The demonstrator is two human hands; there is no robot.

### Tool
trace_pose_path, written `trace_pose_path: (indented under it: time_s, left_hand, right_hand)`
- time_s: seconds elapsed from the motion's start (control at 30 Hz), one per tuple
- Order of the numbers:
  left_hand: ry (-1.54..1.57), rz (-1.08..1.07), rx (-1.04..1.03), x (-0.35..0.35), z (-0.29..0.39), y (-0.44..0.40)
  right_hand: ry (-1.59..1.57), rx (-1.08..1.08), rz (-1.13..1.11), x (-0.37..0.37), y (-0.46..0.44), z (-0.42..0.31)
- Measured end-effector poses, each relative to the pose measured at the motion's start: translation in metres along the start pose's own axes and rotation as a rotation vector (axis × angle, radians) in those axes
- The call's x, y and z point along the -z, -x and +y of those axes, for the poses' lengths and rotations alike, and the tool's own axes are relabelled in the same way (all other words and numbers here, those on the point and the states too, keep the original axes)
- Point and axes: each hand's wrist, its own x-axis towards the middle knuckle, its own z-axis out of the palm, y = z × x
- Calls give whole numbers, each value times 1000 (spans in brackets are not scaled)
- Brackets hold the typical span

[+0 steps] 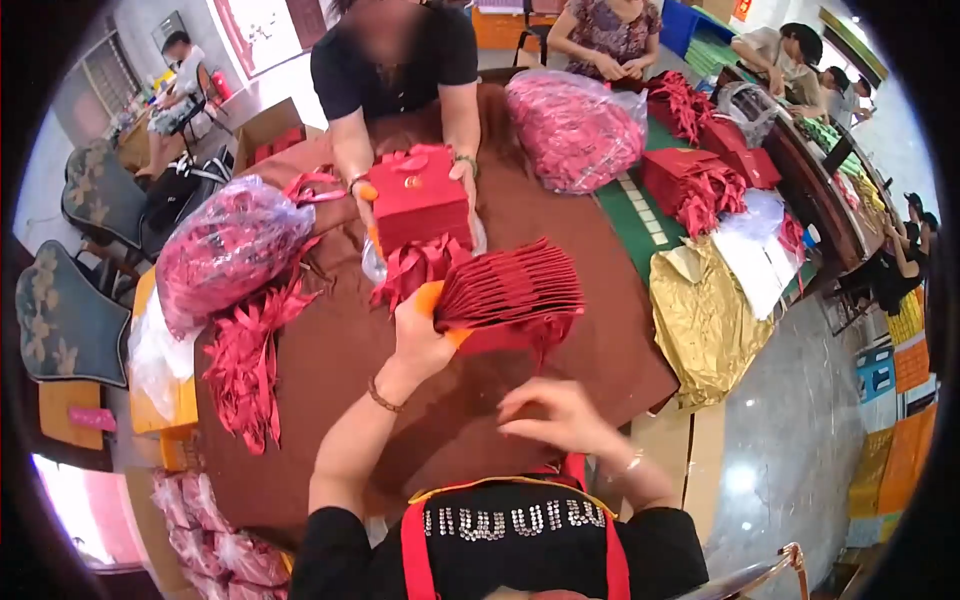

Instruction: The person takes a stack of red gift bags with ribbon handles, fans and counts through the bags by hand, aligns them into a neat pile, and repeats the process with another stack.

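My left hand [425, 335], with orange covers on its fingertips, grips one end of a fanned stack of red paper gift bags [512, 290]. The stack is held above the table, its many folded edges showing and a red ribbon hanging below. My right hand [560, 415] is lower and to the right, apart from the stack. Its fingers are loosely curved with a gap at the thumb, and I see nothing in it. Opposite me, a co-worker's two hands hold another squared stack of red bags [420, 205], with red ribbons [425, 265] beneath it.
A brown cloth [430, 440] covers the table. Plastic sacks of red ribbon items stand at left [235, 255] and back [580, 130]. Loose red ribbons [245, 360] lie at left. Gold wrapping [705, 320] and red bag stacks [695, 180] are at right. Other people sit behind.
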Motion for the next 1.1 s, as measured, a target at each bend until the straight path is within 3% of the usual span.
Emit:
trace_pose_path:
  time_s: [0.07,0.13,0.17,0.23,0.27,0.33,0.37,0.43,0.47,0.53,0.63,0.73,0.8,0.87,0.97,1.03,1.1]
  left_hand:
    - [-216,-132,-107,8,-7,-1]
    - [-183,-164,-98,3,-1,2]
    - [-240,-221,-205,1,12,0]
    - [-312,-268,-331,-3,25,-6]
    - [-309,-256,-324,-4,25,-7]
    - [-291,-387,-89,-3,24,-10]
    - [-309,-501,64,-2,25,-16]
    - [-272,-686,202,2,10,-27]
    - [-226,-758,293,4,4,-33]
    - [-175,-917,337,10,-3,-48]
    - [301,-872,375,34,-33,-58]
    - [1231,-457,669,45,-75,-27]
    - [1249,-400,565,22,-69,9]
    - [922,-474,463,10,-46,36]
    - [760,-420,580,2,-15,38]
    - [554,-254,627,2,-10,40]
    - [486,-249,585,6,-13,43]
  right_hand:
    - [760,627,434,35,-4,-41]
    - [1091,610,627,56,-21,-65]
    - [1088,607,622,64,-28,-65]
    - [1144,429,358,77,-40,-62]
    - [1149,430,344,81,-43,-56]
    - [747,-70,61,80,-48,-35]
    - [742,-77,48,76,-49,-22]
    - [321,-280,105,63,-50,9]
    - [316,-286,95,56,-51,26]
    - [-246,-226,200,38,-53,49]
    - [-473,-204,257,31,-51,46]
    - [-587,-163,343,34,-47,46]
    - [-629,-144,391,33,-48,47]
    - [-459,-13,533,27,-52,50]
    - [-433,112,513,14,-46,64]
    - [-380,96,458,13,-45,68]
    - [-412,53,395,5,-44,68]
